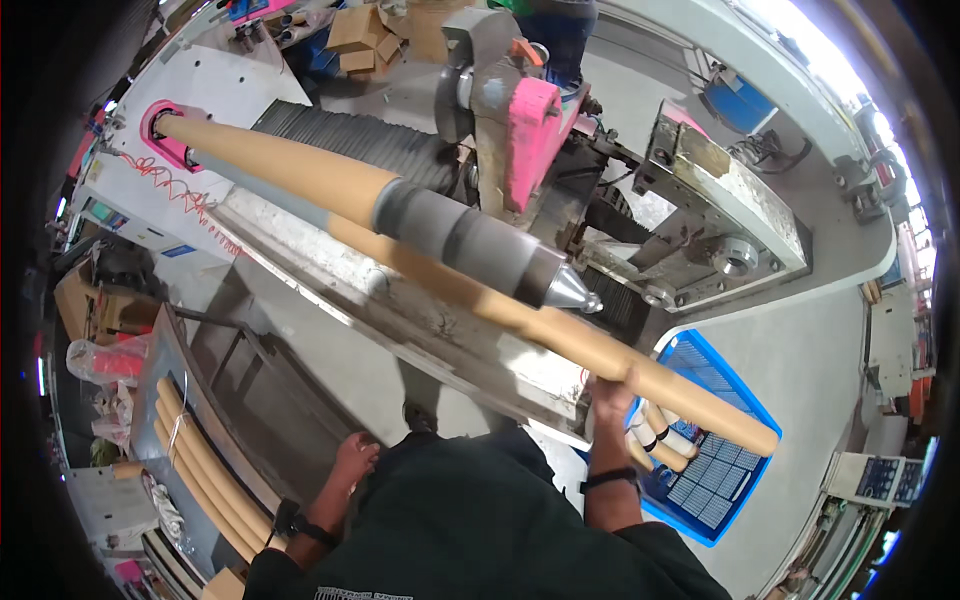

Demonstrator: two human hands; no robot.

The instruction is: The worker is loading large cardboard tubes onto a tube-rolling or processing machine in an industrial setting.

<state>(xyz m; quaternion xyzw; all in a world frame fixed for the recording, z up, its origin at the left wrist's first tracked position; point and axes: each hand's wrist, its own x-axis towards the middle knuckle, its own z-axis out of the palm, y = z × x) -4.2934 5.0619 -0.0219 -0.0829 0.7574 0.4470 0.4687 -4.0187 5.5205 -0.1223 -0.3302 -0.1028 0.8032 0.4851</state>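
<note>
1. Brown cardboard tube (545,325), long and slanting, runs from the middle of the frame to the lower right, with a right hand (610,398) curled around it near its lower end.

2. At lower left of center, a left hand (353,462) hangs away from the tube, fingers loosely bent; nothing shows in it, though whether the palm holds anything cannot be told.

3. One hand bears on a long piece well off its middle. Sound handling would likely call for a firm but uncrushing hold, with the left hand brought in farther up to share the weight and check any swing.

4. Just above, a second brown tube (290,170) slopes from upper left, meeting a grey cylinder (450,225) that ends in a pointed metal tip (578,293). The two tubes lie so close in view that contact between them cannot be judged; keeping the held one parallel and clear of the tip seems the safer course.

5. Beneath the held tube's lower end, at lower right, a blue crate (715,485) contains short rolls (668,450). Care over that overhanging end should spare both from knocks.

6. Farther out, tied tubes (205,470) lie at lower left, and a pink mount (168,138) stands at upper left.
</note>
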